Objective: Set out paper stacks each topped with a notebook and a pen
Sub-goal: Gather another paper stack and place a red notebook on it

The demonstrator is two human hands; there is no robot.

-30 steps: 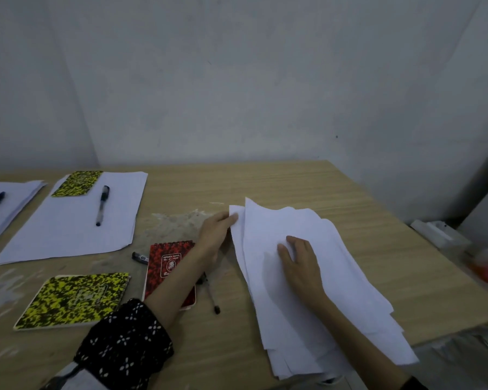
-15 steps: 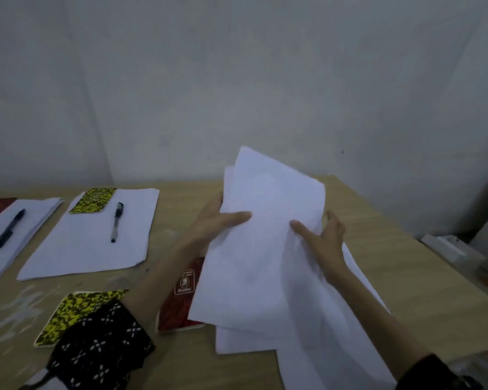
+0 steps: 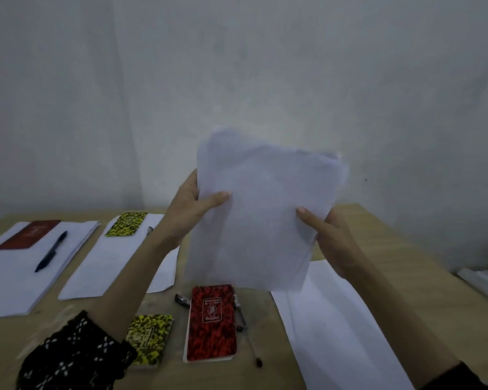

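Upright between both hands, the sheaf [image 3: 262,215] is pinched at its edges: left hand [image 3: 189,212], right hand [image 3: 333,240]. Bare worktop [image 3: 164,302] lies below-left, nearer the left.

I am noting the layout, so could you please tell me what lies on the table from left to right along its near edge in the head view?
Yellow notebook → red notebook → loose pen → remaining white sheets.

White paper sheets [image 3: 265,215], red-black speckled notebook [image 3: 212,323], yellow-black speckled notebook [image 3: 150,340], seemingly black pen [image 3: 51,251].
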